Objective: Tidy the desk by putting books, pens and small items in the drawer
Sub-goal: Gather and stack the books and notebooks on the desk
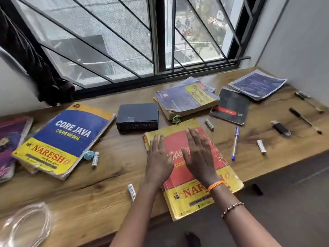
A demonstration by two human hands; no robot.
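A: So, we are only just starting: nothing is sitting in a drawer, and no drawer is showing at all.

B: Right, our left hand (160,157) and right hand (199,154) are hovering flat, fingers (194,138) straight, holding nothing, over the red-and-yellow paperback course book (199,198) at the wooden bench (99,189) front edge.

A: We are counting about eight books, three pens, four small white tubes, all lying out.
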